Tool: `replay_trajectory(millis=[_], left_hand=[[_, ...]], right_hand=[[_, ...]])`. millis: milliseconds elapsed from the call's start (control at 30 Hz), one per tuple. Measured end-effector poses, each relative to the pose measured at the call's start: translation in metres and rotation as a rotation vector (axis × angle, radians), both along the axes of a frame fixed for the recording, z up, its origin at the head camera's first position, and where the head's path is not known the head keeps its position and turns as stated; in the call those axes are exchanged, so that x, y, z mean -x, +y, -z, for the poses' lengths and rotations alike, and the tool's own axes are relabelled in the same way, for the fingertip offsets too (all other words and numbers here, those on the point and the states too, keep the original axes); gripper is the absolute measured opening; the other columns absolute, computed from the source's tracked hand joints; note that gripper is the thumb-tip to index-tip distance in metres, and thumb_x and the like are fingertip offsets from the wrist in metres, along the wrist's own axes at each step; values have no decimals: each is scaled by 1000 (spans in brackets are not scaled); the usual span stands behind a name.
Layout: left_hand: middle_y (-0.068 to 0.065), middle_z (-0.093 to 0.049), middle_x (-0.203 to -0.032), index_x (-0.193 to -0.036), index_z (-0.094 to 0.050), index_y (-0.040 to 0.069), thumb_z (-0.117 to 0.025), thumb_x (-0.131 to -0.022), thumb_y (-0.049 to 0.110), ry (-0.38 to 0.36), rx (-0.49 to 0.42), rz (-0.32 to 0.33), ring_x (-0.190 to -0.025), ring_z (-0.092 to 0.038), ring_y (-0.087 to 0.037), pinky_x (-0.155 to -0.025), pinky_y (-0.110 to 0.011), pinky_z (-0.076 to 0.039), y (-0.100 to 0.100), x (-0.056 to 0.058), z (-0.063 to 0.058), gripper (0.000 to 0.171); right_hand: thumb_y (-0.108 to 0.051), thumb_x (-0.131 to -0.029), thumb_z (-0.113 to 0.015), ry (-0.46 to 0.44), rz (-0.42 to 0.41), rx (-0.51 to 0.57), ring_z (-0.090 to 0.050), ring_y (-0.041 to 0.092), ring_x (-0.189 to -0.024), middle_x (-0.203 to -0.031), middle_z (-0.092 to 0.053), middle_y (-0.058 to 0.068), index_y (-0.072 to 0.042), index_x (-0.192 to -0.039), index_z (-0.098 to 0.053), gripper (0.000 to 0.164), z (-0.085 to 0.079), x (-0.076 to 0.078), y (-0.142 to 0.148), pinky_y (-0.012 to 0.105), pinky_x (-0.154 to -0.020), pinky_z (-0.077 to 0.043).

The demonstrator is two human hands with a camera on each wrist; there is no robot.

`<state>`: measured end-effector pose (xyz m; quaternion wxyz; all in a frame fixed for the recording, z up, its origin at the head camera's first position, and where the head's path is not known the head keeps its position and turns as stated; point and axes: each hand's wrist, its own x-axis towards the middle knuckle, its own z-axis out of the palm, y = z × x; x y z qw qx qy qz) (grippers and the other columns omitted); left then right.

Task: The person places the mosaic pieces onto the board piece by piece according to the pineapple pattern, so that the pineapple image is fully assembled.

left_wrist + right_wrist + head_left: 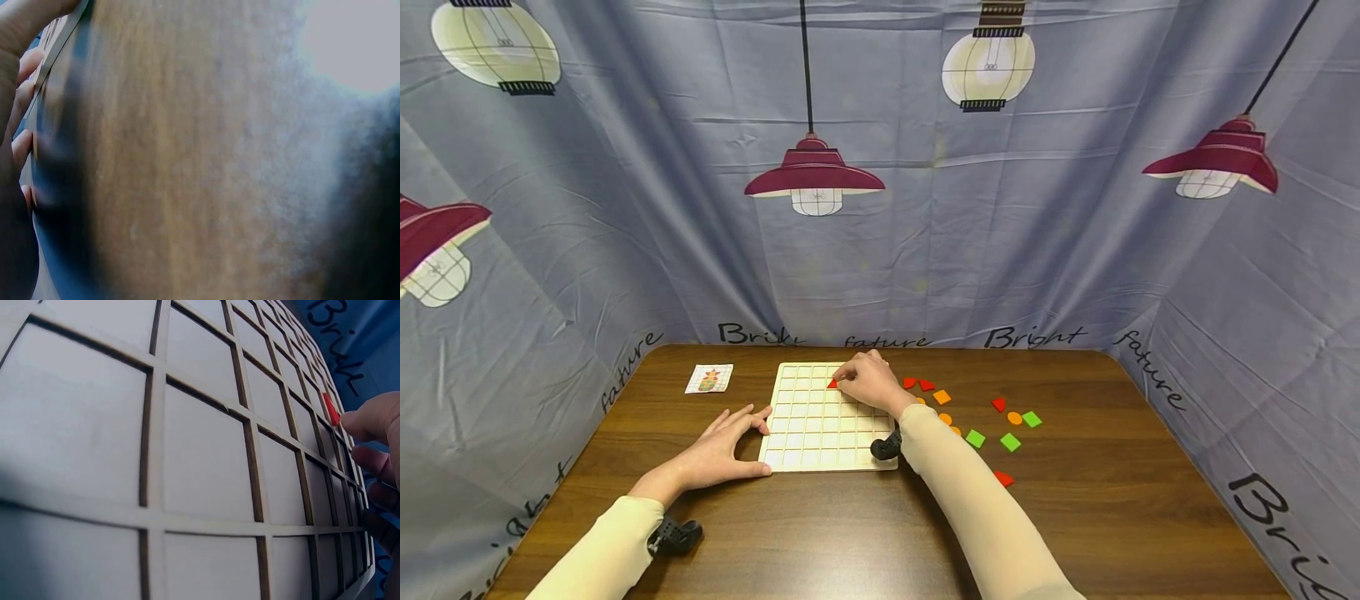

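A pale wooden board (808, 458) with a raised square grid lies on the table. Over its far part my right hand (870, 383) pinches a small red piece (331, 410) between thumb and fingertips; the fingers partly hide it. In the head view the red piece (832, 384) shows at the fingertips, over the far rows of cells. My left hand (718, 450) spreads at the board's left edge, with the thumb at the near left corner and the fingers further up that side. Only part of the left hand (22, 94) shows in the left wrist view.
Right of the board lie loose flat pieces: red ones (927, 385), orange ones (942, 397) and green ones (1011, 442). A small card (709, 378) with a coloured gridded picture lies at the back left of the brown table (820, 533). A patterned curtain (925, 275) surrounds the table.
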<state>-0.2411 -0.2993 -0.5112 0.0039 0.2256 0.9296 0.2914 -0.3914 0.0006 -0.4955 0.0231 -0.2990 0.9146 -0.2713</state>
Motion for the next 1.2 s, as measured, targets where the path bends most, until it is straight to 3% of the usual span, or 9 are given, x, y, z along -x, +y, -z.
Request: replay_trajectory(millis=[100,200,300,433,567,733,1033,1200], left_hand=[[-12,-42,-160,-112,-55,22,-81,-82,55,-2,4,0,-149,-27,-45,-119,-67,-8,1,0,0,52],[-12,-41,-160,-112,-55,22,-81,-82,55,-5,14,-1,-149,-27,-46,-119,-67,-8,1,0,-1,52],[-12,-41,-160,-111,-56,23,-80,-82,57,-4,36,-4,-149,-28,-46,-119,-67,-10,1,0,-3,52],[-13,-42,-159,-111,-57,27,-79,-81,60,1,57,-9,-148,-30,-45,-118,-67,-13,0,-1,-5,50],[-14,-42,-159,-111,-58,28,-79,-81,61,17,66,-8,-147,-32,-45,-118,-68,-15,0,-1,-5,49],[-14,-43,-158,-111,-57,29,-78,-82,62,25,79,-11,-147,-33,-45,-117,-68,-16,1,0,-6,49],[-13,-42,-159,-110,-56,26,-78,-82,60,14,78,-2,-147,-31,-46,-117,-68,-14,2,-2,-6,50],[-11,-42,-160,-110,-55,26,-79,-83,59,20,72,4,-147,-31,-46,-117,-68,-14,0,-2,-5,50]], right_hand=[[-28,-100,-65,-6,4,14,-46,16,-94,-105,-68,-10,-25,-115,-78,20,-2,-1,3,35,-85,-40],[-29,-101,-65,-16,9,29,-49,15,-97,-105,-66,-9,-24,-117,-77,21,-5,-2,9,37,-98,-41],[-29,-101,-65,-31,9,47,-50,16,-100,-106,-64,-8,-21,-119,-76,23,-9,-3,19,40,-102,-41],[-28,-101,-64,-57,12,73,-46,18,-102,-109,-63,-7,-19,-123,-75,26,-15,-4,35,40,-88,-46],[-28,-101,-63,-34,15,97,-45,21,-101,-108,-63,-8,-18,-124,-74,27,-21,-5,53,39,-82,-45],[-28,-100,-67,10,44,144,-46,20,-104,-105,-63,-9,-17,-123,-75,26,-28,-7,82,40,-84,-44],[-33,-100,-67,37,113,186,-46,18,-111,-110,-64,-10,-28,-122,-74,24,-44,-22,132,44,-92,-45],[-30,-99,-68,78,127,195,-47,18,-112,-109,-65,-10,-28,-121,-74,23,-46,-27,154,45,-93,-45]])
